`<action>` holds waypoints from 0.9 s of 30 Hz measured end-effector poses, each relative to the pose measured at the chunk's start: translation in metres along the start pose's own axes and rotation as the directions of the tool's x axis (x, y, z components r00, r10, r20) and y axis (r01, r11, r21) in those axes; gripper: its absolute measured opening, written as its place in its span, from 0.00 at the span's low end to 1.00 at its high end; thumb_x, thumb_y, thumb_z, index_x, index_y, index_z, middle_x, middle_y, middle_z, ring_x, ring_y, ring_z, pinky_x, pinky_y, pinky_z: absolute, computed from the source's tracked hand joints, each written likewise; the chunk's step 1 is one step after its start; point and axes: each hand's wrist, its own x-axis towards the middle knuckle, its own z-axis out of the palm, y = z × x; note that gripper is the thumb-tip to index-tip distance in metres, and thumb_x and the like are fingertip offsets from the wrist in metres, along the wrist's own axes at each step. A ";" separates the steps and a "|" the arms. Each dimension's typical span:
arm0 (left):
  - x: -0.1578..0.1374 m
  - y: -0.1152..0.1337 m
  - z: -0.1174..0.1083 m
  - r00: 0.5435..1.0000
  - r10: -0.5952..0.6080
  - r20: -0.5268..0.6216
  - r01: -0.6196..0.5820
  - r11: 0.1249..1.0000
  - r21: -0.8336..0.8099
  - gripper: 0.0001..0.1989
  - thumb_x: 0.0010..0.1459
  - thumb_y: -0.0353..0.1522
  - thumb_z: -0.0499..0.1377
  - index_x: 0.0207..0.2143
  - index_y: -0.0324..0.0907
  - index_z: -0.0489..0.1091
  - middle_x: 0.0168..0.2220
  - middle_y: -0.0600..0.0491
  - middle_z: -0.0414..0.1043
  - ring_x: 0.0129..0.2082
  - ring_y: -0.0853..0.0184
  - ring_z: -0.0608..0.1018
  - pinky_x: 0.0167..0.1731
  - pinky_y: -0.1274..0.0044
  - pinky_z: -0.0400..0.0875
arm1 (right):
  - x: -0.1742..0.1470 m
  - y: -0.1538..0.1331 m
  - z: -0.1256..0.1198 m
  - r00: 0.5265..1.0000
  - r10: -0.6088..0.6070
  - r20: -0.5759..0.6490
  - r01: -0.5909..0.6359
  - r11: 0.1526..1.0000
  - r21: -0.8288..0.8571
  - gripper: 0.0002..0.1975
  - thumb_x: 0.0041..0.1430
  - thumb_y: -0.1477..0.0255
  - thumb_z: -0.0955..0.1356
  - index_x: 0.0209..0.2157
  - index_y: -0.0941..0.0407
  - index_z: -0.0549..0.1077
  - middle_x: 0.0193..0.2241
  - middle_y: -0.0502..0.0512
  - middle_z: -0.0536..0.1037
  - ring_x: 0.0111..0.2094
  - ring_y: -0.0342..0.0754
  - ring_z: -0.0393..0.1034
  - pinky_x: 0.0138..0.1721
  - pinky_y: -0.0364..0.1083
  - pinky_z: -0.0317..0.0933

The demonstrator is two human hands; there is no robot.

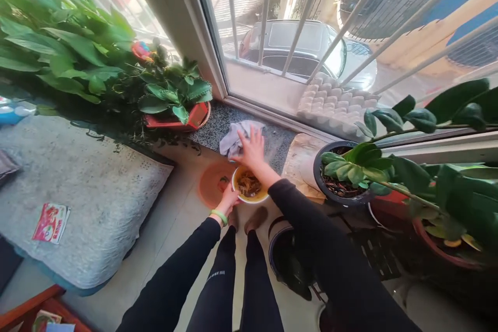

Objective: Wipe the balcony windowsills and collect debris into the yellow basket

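In the head view my left hand (pixel 226 201), with a green bangle at its wrist, grips the rim of a bowl (pixel 258 197). The bowl is yellow inside with a white rim, and brown dry scraps (pixel 248 183) lie in it. My right hand (pixel 252 151) is spread open over the speckled stone sill, just beyond the bowl. A crumpled pale grey cloth (pixel 232 139) rests on the sill beside and partly behind its fingers; whether they touch it I cannot tell. Below the bowl, to the left, is a round orange basin (pixel 210 187) on the floor.
A red planter (pixel 196 116) with leafy plants stands at the sill's left end. At the right are a stone slab (pixel 301 158), a dark-rimmed plant pot (pixel 317 166) and more pots. A barred window (pixel 268 10) rises behind. A cloth-covered surface (pixel 97 202) lies left.
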 end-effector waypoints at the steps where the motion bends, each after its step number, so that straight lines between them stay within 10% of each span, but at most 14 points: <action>1: 0.002 -0.002 -0.001 1.000 -0.001 0.010 0.001 1.000 -0.001 0.40 0.54 0.23 0.61 0.68 0.50 0.56 0.57 0.43 0.73 0.36 0.64 0.83 0.31 0.75 0.81 | 0.013 -0.003 0.010 1.000 0.002 0.013 -0.001 0.999 -0.036 0.54 0.42 0.61 0.81 0.69 0.51 0.58 0.72 0.66 0.42 0.71 0.76 0.29 0.66 0.71 0.33; 7: 0.021 -0.009 -0.005 0.999 0.019 0.050 -0.018 1.000 -0.025 0.41 0.53 0.22 0.60 0.68 0.52 0.56 0.57 0.44 0.73 0.34 0.65 0.82 0.29 0.76 0.80 | 0.051 0.003 0.033 1.000 -0.012 -0.010 0.011 0.998 -0.061 0.24 0.57 0.76 0.68 0.56 0.53 0.73 0.66 0.63 0.60 0.64 0.65 0.49 0.61 0.63 0.47; 12: 0.029 -0.010 -0.010 0.998 0.021 0.062 -0.019 0.999 -0.031 0.42 0.53 0.23 0.62 0.68 0.56 0.57 0.58 0.45 0.71 0.35 0.64 0.82 0.28 0.76 0.80 | 0.037 0.034 -0.023 0.964 0.050 -0.262 -0.037 0.998 0.054 0.26 0.53 0.81 0.62 0.54 0.57 0.71 0.54 0.62 0.68 0.55 0.53 0.59 0.57 0.53 0.55; 17: 0.025 -0.006 -0.012 0.994 0.057 0.094 -0.054 0.998 -0.033 0.41 0.53 0.21 0.59 0.68 0.54 0.58 0.59 0.45 0.70 0.43 0.59 0.81 0.27 0.76 0.80 | 0.020 0.095 -0.064 0.811 0.302 -0.501 -0.304 0.949 0.080 0.26 0.48 0.80 0.62 0.51 0.58 0.71 0.51 0.64 0.65 0.54 0.58 0.58 0.58 0.60 0.54; 23: 0.021 0.004 -0.012 0.996 0.024 0.086 -0.024 1.000 -0.003 0.41 0.53 0.22 0.60 0.68 0.53 0.57 0.58 0.43 0.71 0.36 0.60 0.83 0.28 0.72 0.81 | 0.023 0.099 -0.031 0.880 0.350 -0.320 -0.330 0.937 0.116 0.24 0.42 0.81 0.61 0.42 0.56 0.76 0.46 0.59 0.68 0.47 0.53 0.62 0.55 0.55 0.58; 27: 0.021 0.006 -0.014 0.995 0.026 0.097 -0.024 0.999 -0.022 0.42 0.53 0.23 0.62 0.68 0.53 0.57 0.59 0.42 0.70 0.37 0.59 0.83 0.28 0.72 0.81 | 0.021 0.091 -0.033 0.868 0.270 -0.417 -0.269 0.961 0.061 0.21 0.45 0.80 0.61 0.40 0.54 0.76 0.51 0.59 0.69 0.52 0.55 0.61 0.56 0.55 0.57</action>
